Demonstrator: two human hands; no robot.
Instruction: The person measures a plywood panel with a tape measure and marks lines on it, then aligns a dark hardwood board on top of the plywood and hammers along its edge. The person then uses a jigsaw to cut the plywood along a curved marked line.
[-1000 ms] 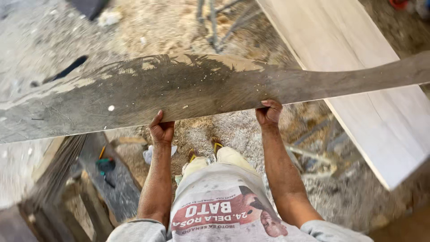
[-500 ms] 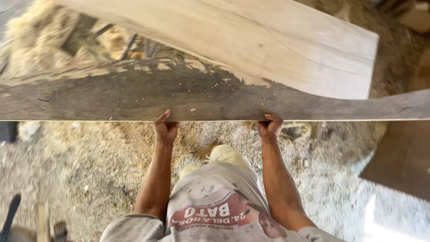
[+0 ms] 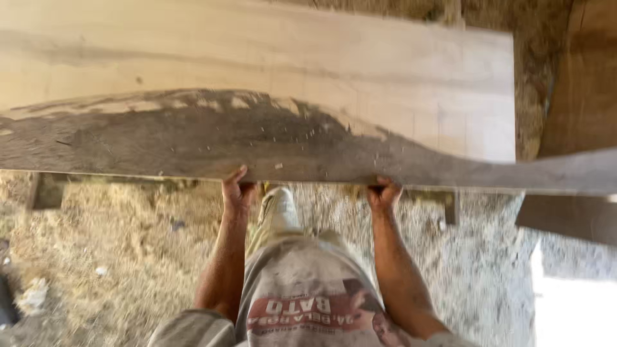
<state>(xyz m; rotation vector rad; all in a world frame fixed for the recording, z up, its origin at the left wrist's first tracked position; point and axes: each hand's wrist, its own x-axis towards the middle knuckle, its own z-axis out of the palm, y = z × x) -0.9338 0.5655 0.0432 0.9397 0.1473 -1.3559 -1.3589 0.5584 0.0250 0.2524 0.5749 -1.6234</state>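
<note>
I hold a long, dark, weathered wooden plank (image 3: pixel 193 144) level in front of me at about waist height. It runs across the whole view, and its near edge is straight. My left hand (image 3: pixel 238 193) grips that near edge left of centre, thumb on top. My right hand (image 3: pixel 384 195) grips the same edge to the right, fingers curled under. Just beyond the dark plank lies a wide, pale, clean-sawn board (image 3: pixel 321 64) that ends squarely at the right.
Sawdust and wood shavings (image 3: pixel 116 257) cover the ground below. My shoe (image 3: pixel 277 205) shows between my arms. Dark wooden pieces (image 3: pixel 578 83) stand at the right, and a small wooden post (image 3: pixel 450 207) sticks down under the plank.
I have turned and carried the dark plank toward the pale board, which now fills the upper view right behind it. Both hands keep the same grip on the near edge.
</note>
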